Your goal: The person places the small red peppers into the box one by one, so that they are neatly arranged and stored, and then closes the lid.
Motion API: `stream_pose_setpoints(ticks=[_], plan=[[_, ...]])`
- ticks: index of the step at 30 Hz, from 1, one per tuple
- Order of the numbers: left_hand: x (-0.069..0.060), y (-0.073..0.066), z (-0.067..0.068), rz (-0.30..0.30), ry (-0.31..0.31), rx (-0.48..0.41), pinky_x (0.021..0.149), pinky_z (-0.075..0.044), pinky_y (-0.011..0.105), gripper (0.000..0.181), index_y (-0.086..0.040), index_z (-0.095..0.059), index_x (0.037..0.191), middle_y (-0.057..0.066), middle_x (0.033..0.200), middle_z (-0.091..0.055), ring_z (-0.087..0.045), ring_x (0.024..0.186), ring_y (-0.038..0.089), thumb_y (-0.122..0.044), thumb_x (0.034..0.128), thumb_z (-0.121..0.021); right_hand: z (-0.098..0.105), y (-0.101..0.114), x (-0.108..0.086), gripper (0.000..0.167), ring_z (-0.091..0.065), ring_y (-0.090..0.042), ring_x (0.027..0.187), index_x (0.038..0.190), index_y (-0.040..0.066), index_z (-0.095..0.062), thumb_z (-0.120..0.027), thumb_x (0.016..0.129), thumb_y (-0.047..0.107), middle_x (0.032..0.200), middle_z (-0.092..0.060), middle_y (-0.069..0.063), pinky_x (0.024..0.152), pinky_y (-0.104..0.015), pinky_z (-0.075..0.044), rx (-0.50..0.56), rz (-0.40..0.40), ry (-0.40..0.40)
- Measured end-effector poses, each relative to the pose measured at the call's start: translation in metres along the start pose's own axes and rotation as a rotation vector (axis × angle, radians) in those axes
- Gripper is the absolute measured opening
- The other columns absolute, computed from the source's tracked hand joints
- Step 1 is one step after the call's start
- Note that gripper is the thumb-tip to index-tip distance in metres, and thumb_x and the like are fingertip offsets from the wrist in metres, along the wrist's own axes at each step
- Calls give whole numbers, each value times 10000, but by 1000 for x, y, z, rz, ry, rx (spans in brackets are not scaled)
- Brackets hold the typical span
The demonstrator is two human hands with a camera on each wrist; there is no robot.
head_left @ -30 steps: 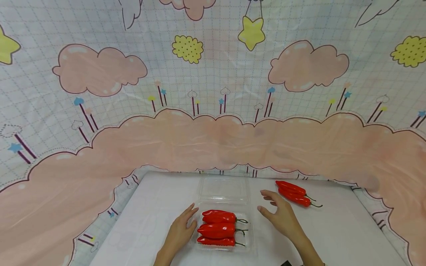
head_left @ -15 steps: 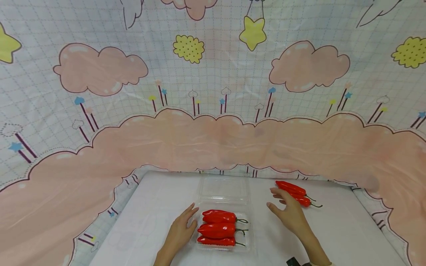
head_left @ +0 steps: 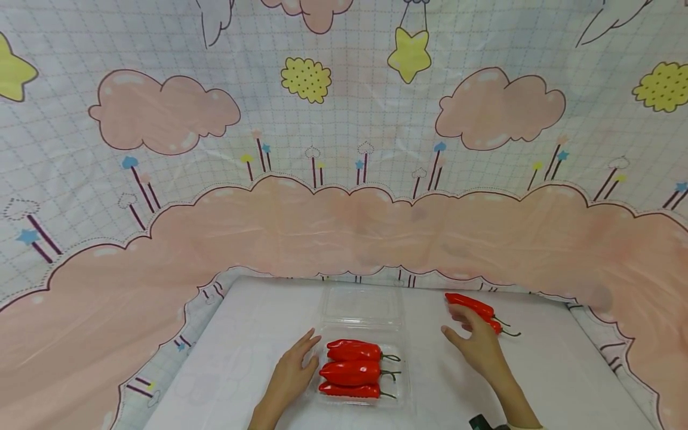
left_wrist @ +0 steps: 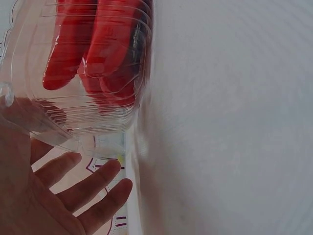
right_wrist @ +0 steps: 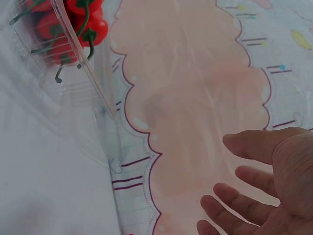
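A clear plastic clamshell box (head_left: pixel 361 332) holds several red chili peppers (head_left: pixel 352 371), stems pointing right. Its lid (head_left: pixel 361 307) lies folded back, away from me. Along the box's left side is my left hand (head_left: pixel 292 369), fingers extended; in the left wrist view its thumb shows through the clear wall (left_wrist: pixel 73 115). Over at the right, my right hand (head_left: pixel 478 341) reaches above two loose red chili peppers (head_left: pixel 473 303), partly covering the nearer one. Its fingers are spread and loosely bent, with nothing between them in the right wrist view.
The white tabletop (head_left: pixel 215 358) carries the box and peppers. Behind it rises a printed cloth (head_left: pixel 344 227) with clouds and stars, which also drapes down both sides. A dark object (head_left: pixel 480 421) sits at my right wrist.
My right hand has moved rightward from near the box to over the loose chili peppers. The left hand and the box have stayed in place.
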State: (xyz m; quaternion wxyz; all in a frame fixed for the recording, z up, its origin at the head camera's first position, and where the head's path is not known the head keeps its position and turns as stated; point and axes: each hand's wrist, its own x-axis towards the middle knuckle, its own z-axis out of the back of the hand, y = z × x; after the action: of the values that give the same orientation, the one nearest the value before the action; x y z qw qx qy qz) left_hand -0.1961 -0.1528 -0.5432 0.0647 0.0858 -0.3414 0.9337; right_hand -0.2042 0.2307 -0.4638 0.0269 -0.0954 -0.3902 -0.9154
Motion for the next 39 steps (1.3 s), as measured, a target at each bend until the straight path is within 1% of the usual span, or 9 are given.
stream_pose_setpoints(ticks=[6, 10, 18, 25, 35, 39], plan=[[-1, -1, 2, -3, -1, 0, 1015, -482, 561, 430, -137, -617, 1333, 54, 1486, -515, -565, 1287, 341, -155, 905, -650, 4, -7, 1, 588, -512, -407, 1288, 1389, 95, -508, -706, 890, 336, 1408, -558, -177, 1041, -596, -447, 4, -70, 18], [-1, -2, 2, 4, 2, 1, 1016, -482, 558, 429, -138, -617, 1333, 54, 1487, -515, -565, 1287, 339, -158, 905, -651, 5, -11, 1, 611, -467, -411, 1325, 1404, 91, -493, -699, 892, 355, 1438, -521, -186, 1060, -615, -419, 12, -98, 26], [-1, -1, 1, 24, 14, 4, 1002, -492, 560, 439, -143, -610, 1342, 55, 1492, -508, -565, 1288, 340, -167, 906, -655, 8, -21, 0, 567, -481, -411, 1315, 1385, 48, -509, -696, 905, 284, 1415, -537, -213, 1083, -620, -386, 32, -102, 2], [-1, -2, 0, 45, -4, -13, 1006, -491, 554, 434, -161, -618, 1335, 32, 1492, -510, -566, 1289, 328, -169, 902, -651, 10, -31, 2, 539, -493, -420, 1295, 1372, 23, -514, -681, 917, 258, 1391, -548, -243, 1065, -630, -397, 21, -99, -24], [0, 0, 0, 36, 12, -9, 1003, -494, 553, 440, -163, -610, 1345, 38, 1500, -500, -562, 1293, 333, -175, 907, -654, 16, -44, 0, 546, -492, -460, 1285, 1373, -8, -499, -676, 921, 241, 1374, -547, -284, 1037, -651, -408, -25, -103, -37], [0, 2, -1, 18, 10, -12, 1009, -492, 549, 436, -159, -611, 1342, 40, 1496, -505, -566, 1289, 331, -172, 908, -653, 19, -51, 1, 551, -495, -472, 1271, 1374, -28, -492, -666, 925, 240, 1368, -541, -302, 1018, -648, -429, -40, -97, -45]])
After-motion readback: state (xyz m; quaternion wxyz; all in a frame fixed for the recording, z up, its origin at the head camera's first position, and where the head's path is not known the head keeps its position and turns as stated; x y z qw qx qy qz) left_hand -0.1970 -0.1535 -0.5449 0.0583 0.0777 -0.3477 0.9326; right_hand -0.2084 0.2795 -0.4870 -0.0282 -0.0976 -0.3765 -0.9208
